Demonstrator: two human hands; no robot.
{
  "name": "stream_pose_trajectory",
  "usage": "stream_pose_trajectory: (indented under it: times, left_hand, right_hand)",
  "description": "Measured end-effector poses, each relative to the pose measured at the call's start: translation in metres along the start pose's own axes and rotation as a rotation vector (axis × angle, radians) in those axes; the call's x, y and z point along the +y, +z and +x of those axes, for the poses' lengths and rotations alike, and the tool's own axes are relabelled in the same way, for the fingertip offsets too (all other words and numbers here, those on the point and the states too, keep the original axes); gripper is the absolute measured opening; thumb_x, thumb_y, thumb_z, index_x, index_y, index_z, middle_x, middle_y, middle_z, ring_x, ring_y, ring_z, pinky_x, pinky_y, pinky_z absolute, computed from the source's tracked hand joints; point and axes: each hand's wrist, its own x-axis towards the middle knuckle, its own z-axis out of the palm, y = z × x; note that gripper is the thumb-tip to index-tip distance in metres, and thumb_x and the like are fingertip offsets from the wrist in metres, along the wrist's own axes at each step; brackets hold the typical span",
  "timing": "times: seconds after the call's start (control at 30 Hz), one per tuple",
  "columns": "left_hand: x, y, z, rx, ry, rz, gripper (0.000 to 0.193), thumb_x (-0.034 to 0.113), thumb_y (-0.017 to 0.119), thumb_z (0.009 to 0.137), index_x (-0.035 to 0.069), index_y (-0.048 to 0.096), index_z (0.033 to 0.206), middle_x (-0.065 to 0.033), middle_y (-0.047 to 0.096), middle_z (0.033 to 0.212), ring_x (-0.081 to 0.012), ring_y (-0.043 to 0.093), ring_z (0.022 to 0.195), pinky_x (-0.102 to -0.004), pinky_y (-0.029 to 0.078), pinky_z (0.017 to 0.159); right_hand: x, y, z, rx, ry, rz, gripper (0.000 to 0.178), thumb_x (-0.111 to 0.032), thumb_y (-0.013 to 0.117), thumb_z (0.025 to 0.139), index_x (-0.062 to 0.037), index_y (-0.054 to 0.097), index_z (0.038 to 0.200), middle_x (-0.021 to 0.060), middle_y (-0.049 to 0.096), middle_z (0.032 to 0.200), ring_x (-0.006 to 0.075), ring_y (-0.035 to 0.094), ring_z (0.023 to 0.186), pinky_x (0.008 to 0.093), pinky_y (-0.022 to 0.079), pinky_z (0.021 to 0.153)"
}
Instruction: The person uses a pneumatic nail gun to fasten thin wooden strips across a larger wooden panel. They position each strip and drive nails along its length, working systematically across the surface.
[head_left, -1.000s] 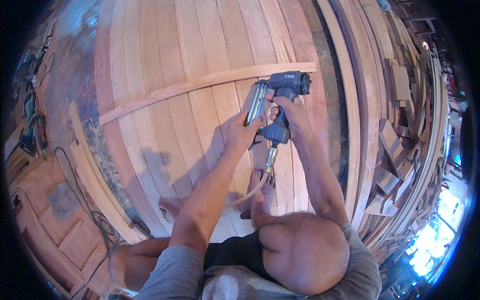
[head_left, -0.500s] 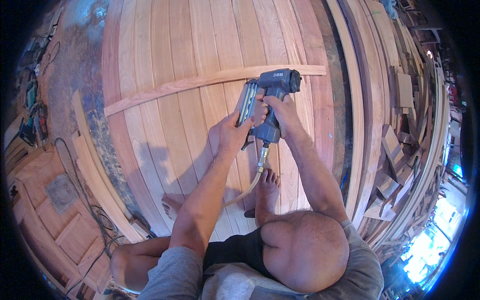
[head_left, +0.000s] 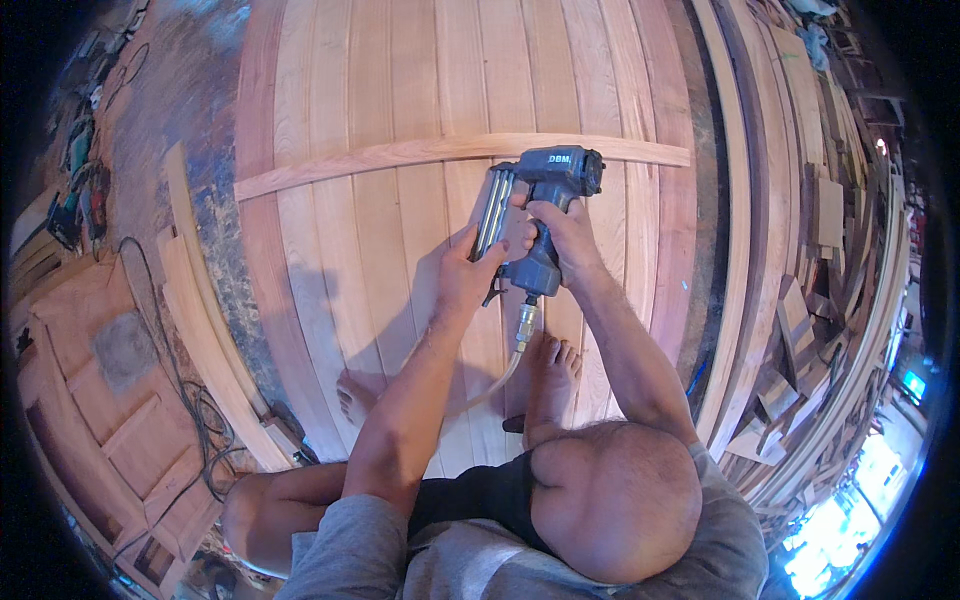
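Note:
A dark grey pneumatic nail gun (head_left: 544,160) is held tilted on its side over the wooden panel. My right hand (head_left: 567,236) wraps round its grip, with the fingertips showing past the handle's left side. At the silver magazine (head_left: 491,217) my left hand (head_left: 468,272) closes its thumb and fingers on the lower part. A pale air hose (head_left: 508,372) runs from the brass fitting (head_left: 525,325) at the handle's base down toward my feet. Just behind the tool's head lies a thin wooden batten (head_left: 385,155) across the boards.
My bare feet rest on the panel of joined boards (head_left: 395,90). Long planks (head_left: 748,190) and a pile of offcuts (head_left: 780,390) lie at the right. On the left are loose strips (head_left: 200,330), a panelled wooden door (head_left: 140,440), black cables (head_left: 170,350) and power tools (head_left: 82,200).
The view has shifted a little, so the panel and batten appear farther right. Both hands keep the same hold on the nail gun, which has barely moved.

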Motion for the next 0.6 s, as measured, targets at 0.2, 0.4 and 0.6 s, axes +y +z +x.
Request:
stream_pose_trajectory:
  times: [0.2,0.4,0.6]
  left_hand:
    - [0.006,-0.013,0.005,-0.035,0.015,0.054,0.031,0.017,0.078,0.091,0.001,0.072,0.117,-0.0028,0.068,0.09,-0.009,0.062,0.081,-0.028,0.051,0.073]
    - [-0.001,-0.023,0.015,-0.078,-0.007,0.147,0.032,0.02,0.08,0.09,0.001,0.072,0.114,-0.0029,0.067,0.086,-0.0093,0.06,0.079,-0.0284,0.05,0.07]
    - [-0.003,-0.033,0.005,0.041,-0.03,0.043,0.043,0.023,0.08,0.091,0.004,0.07,0.128,-0.0016,0.07,0.086,-0.0085,0.063,0.078,-0.0282,0.052,0.07]
  right_hand:
    - [0.001,0.017,0.002,0.094,-0.031,-0.095,0.023,-0.007,0.064,0.093,-0.0003,0.061,0.114,0.0067,0.067,0.089,0.0126,0.06,0.06,0.0299,0.055,0.053]
    - [-0.002,0.032,0.002,0.2,-0.005,-0.184,0.024,-0.009,0.065,0.093,-0.0009,0.059,0.115,0.0077,0.068,0.093,0.0131,0.061,0.063,0.0302,0.055,0.052]
    - [-0.001,0.048,-0.001,0.045,-0.004,-0.116,0.026,-0.012,0.066,0.095,-0.0019,0.058,0.117,0.0081,0.067,0.087,0.0135,0.061,0.061,0.0302,0.055,0.053]
